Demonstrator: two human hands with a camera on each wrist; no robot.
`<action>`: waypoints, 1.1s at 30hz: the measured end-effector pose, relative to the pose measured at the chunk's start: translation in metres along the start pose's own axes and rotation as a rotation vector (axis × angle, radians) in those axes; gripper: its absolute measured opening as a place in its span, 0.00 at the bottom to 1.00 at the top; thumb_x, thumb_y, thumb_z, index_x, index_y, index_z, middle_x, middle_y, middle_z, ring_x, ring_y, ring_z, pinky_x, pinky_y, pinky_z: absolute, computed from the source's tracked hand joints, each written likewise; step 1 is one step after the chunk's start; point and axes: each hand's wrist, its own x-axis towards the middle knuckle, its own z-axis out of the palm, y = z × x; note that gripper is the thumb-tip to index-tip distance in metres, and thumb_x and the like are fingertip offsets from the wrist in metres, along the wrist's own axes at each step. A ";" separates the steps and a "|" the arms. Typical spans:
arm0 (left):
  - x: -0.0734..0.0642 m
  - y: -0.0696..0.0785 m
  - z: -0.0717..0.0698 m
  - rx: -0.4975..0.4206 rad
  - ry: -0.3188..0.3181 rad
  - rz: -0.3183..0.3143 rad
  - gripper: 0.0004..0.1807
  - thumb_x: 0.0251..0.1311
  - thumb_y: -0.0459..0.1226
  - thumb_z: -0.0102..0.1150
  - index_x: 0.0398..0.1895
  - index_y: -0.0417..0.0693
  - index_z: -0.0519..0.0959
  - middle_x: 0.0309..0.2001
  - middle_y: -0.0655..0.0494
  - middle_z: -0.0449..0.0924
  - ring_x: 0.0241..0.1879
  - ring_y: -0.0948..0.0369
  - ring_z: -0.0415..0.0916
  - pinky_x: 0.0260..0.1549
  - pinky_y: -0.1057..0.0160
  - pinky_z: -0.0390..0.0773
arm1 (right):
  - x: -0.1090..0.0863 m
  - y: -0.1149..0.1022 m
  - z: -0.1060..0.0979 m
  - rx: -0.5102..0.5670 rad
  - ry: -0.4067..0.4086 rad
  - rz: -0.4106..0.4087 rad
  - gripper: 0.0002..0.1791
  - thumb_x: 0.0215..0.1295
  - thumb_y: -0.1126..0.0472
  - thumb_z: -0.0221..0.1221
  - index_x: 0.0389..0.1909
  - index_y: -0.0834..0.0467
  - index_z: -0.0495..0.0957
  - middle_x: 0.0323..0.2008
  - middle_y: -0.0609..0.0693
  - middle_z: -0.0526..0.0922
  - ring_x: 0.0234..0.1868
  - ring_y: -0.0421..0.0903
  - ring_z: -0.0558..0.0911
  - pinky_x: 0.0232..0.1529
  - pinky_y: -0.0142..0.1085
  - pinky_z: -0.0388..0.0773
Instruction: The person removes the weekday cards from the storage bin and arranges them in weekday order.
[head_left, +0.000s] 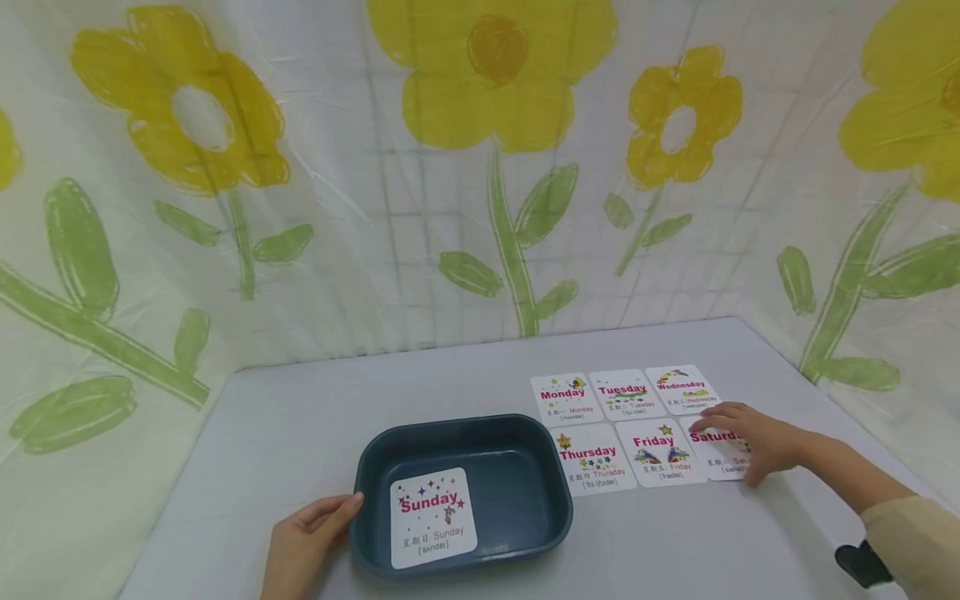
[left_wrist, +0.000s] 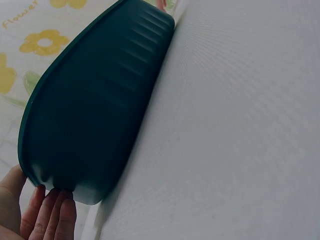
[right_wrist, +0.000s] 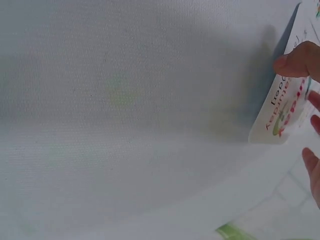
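Observation:
My left hand (head_left: 309, 542) grips the left end of a dark teal tray (head_left: 525, 562), thumb at the rim and fingers against the outer wall, as the left wrist view also shows of the tray (left_wrist: 85, 110). Inside the tray lies a white Sunday card (head_left: 433, 518). Over the Saturday card (head_left: 720, 460), at the right end of the front row, my right hand (head_left: 765, 440) spreads its fingers. In the right wrist view its thumb (right_wrist: 297, 62) is at the edge of the Saturday card (right_wrist: 272, 117), with the other fingers apart over the card's face.
Beside the tray, the Monday card (head_left: 566, 400), Tuesday card (head_left: 627, 393) and Wednesday card (head_left: 681, 390) form a back row. Thursday (head_left: 594, 458) and Friday (head_left: 660, 452) cards lie in front. A flower-printed curtain (head_left: 337, 300) stands behind the white table (head_left: 300, 433).

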 end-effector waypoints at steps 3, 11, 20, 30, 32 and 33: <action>0.001 0.000 0.000 -0.002 0.002 -0.001 0.42 0.40 0.64 0.64 0.47 0.36 0.78 0.44 0.44 0.82 0.43 0.55 0.80 0.39 0.60 0.82 | 0.001 0.002 0.002 -0.009 0.006 0.000 0.46 0.23 0.57 0.75 0.54 0.47 0.70 0.59 0.62 0.67 0.60 0.67 0.59 0.50 0.65 0.66; 0.002 -0.002 0.001 0.007 0.012 -0.012 0.44 0.39 0.66 0.63 0.47 0.37 0.78 0.44 0.44 0.82 0.45 0.53 0.79 0.40 0.59 0.81 | 0.000 0.003 0.003 0.036 0.005 0.055 0.46 0.25 0.59 0.76 0.55 0.45 0.71 0.59 0.62 0.65 0.59 0.67 0.59 0.49 0.65 0.68; 0.003 -0.004 0.002 0.014 0.026 -0.012 0.42 0.40 0.65 0.63 0.46 0.37 0.78 0.45 0.43 0.82 0.44 0.53 0.80 0.39 0.58 0.82 | 0.005 -0.004 -0.005 0.058 -0.084 0.132 0.46 0.26 0.60 0.76 0.56 0.45 0.70 0.55 0.62 0.66 0.55 0.66 0.62 0.46 0.64 0.70; 0.003 -0.003 0.002 0.020 0.011 0.001 0.42 0.40 0.65 0.63 0.46 0.37 0.78 0.44 0.43 0.82 0.43 0.55 0.80 0.38 0.60 0.82 | 0.009 -0.030 -0.024 0.159 -0.330 0.264 0.13 0.48 0.62 0.67 0.35 0.51 0.76 0.33 0.49 0.73 0.37 0.48 0.70 0.37 0.44 0.75; 0.003 -0.003 0.002 0.019 0.012 0.004 0.42 0.41 0.64 0.63 0.46 0.37 0.78 0.44 0.43 0.82 0.42 0.55 0.80 0.38 0.60 0.82 | 0.009 -0.037 -0.027 0.175 -0.389 0.298 0.08 0.51 0.61 0.65 0.32 0.52 0.76 0.31 0.49 0.72 0.35 0.47 0.71 0.36 0.44 0.76; 0.003 -0.002 0.002 0.019 0.012 0.004 0.41 0.41 0.64 0.63 0.46 0.37 0.78 0.44 0.43 0.82 0.42 0.55 0.80 0.38 0.60 0.82 | 0.009 -0.040 -0.029 0.179 -0.410 0.312 0.07 0.52 0.61 0.64 0.32 0.53 0.76 0.31 0.50 0.73 0.34 0.47 0.71 0.35 0.44 0.77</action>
